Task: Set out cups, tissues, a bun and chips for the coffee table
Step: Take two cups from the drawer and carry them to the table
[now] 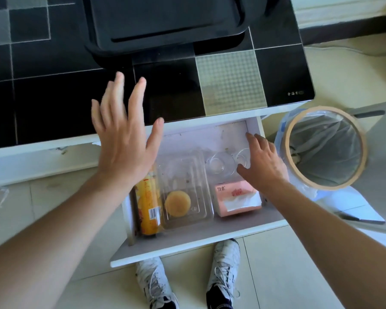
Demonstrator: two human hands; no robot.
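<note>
**Drawer open, snacks and cups still inside**

Two clear glass cups (221, 163) sat side by side at the back right of the pulled-out drawer (187, 239), the right-hand one partly hidden under the right hand (262, 162). That hand was lowered into the drawer with fingers spread and loosely curved, gripping nothing; whether it touched the cup beneath could not be told. Just in front of the cups lay a pink tissue pack (237, 198) with a white sheet showing at its opening. To its left a clear plastic clamshell box (185, 188) held one round yellow bun (177, 202). Along the drawer's left wall lay an orange chips can (148, 206), its far end hidden behind the left hand (125, 132). The left hand was raised above the drawer's left side, flat and wide open, empty.

Beyond the drawer stretched the coffee table (54, 97), its top black and glossy with a dark tray (165, 25) on it. A lined waste bin (325, 148) stood on the floor to the right, and white sneakers (224, 270) showed below the drawer front.
</note>
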